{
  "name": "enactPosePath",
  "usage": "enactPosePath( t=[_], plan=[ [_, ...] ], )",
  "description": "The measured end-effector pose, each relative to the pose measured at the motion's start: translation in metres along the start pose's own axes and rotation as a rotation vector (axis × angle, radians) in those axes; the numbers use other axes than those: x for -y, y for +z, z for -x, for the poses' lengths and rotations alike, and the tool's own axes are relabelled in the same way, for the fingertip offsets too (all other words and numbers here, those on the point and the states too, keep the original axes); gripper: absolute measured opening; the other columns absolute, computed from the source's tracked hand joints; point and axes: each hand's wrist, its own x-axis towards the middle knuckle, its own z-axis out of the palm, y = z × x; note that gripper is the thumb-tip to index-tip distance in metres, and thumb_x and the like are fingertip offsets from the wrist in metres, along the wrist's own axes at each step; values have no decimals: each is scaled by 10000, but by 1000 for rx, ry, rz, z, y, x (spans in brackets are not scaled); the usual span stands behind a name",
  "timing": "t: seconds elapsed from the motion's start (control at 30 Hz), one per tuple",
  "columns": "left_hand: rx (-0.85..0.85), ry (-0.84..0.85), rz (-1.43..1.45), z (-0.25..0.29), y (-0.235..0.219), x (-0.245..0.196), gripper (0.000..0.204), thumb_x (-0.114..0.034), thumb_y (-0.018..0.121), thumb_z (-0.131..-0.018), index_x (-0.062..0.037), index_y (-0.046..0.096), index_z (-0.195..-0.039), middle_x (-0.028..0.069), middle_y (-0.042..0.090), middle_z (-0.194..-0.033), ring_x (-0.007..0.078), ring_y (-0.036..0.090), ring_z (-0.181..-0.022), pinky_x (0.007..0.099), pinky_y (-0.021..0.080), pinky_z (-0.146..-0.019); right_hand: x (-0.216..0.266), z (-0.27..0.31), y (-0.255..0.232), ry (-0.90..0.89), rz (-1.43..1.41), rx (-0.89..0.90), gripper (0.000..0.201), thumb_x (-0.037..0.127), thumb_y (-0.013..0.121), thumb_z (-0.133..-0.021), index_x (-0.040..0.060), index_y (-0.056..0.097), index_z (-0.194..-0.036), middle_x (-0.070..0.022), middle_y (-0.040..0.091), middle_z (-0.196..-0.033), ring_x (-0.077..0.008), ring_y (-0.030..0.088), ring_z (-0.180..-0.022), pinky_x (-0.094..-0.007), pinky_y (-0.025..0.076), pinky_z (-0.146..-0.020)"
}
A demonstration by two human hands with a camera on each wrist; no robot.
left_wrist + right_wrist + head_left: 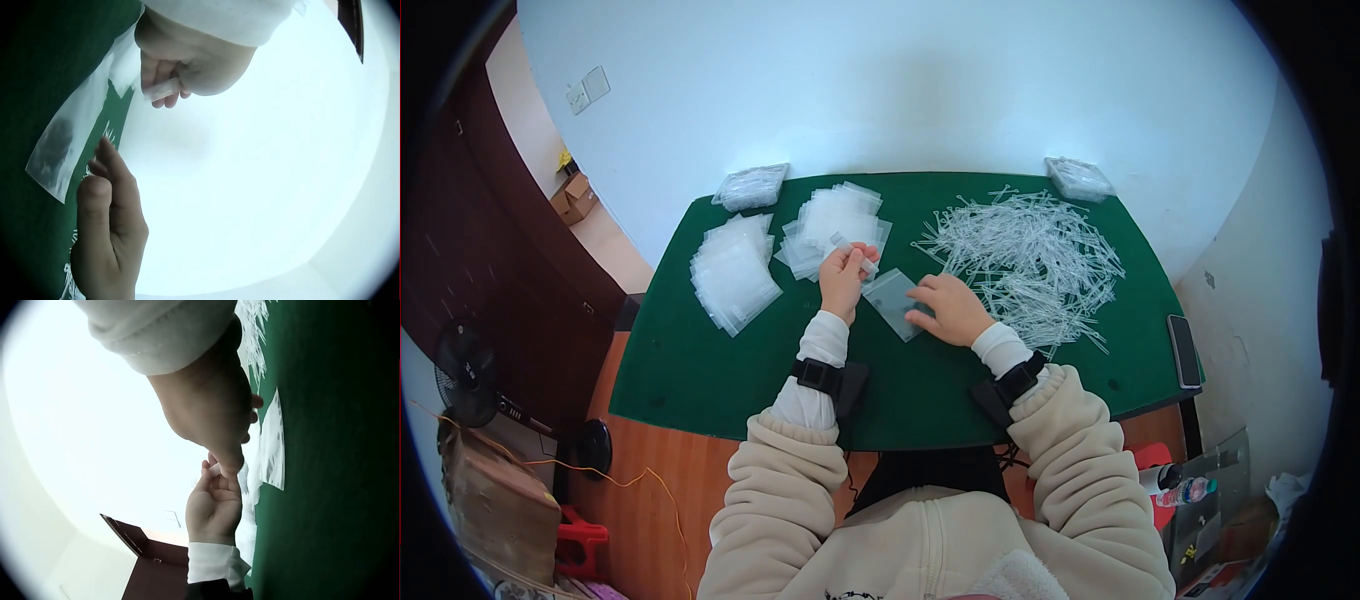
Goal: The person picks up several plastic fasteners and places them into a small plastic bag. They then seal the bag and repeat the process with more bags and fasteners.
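Note:
My left hand [844,280] pinches a small translucent strip [164,90] between thumb and fingers, raised over the table just in front of a pile of clear plastic bags [835,222]. Below and to its right, a single clear plastic bag [888,300] lies flat on the green cloth, with a greyish patch showing on it in the left wrist view. My right hand [948,310] is over the right side of this bag, its fingers extended toward the left hand. In the left wrist view nothing shows between the right thumb and fingers.
A second fan of bags [735,272] lies at the left of the green table [800,390]. At right is a heap of thin clear plastic sticks [1030,260]. Packed bundles sit at the back left [752,187] and back right [1080,180]. A phone [1185,352] lies at the right edge.

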Motion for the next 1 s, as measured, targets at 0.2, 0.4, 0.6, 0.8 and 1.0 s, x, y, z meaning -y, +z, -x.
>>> enactPosePath(
  t=[0.2,0.4,0.6,0.8,1.0],
  plan=[
    [16,-4,-19,1,1,1,236,-158,475,-895,27,499,-1040,134,582,-997,214,575,-941,300,454,-812,3,0,0,-176,-263,-72,333,345,590,-769,74,582,-963,-101,588,-808,-276,540,-789,-364,415,-766],
    [26,-11,-21,2,3,-1,225,-154,471,-896,23,503,-1031,131,583,-997,208,576,-935,295,458,-803,-3,3,-4,6,-133,197,390,342,650,-725,64,565,-986,-101,553,-905,-256,509,-802,-348,423,-696],
    [40,-17,-36,4,6,0,217,-154,465,-899,19,509,-1023,130,585,-999,201,577,-930,285,458,-796,1,0,10,-285,-234,-221,392,355,715,-635,64,572,-855,-72,538,-894,-251,509,-843,-339,405,-749],
    [54,-24,-42,4,7,2,221,-162,462,-902,14,511,-1027,130,587,-1001,193,578,-927,276,455,-795,-9,2,3,-234,-232,127,446,356,730,-608,66,561,-902,-108,510,-980,-280,485,-931,-366,365,-849],
    [57,-25,-43,6,9,0,221,-160,461,-901,12,511,-1031,127,586,-1002,192,577,-929,275,452,-794,-3,8,8,-235,-171,-83,672,375,739,-566,59,474,-1098,-141,493,-1044,-308,454,-1004,-380,326,-908]
  ],
)
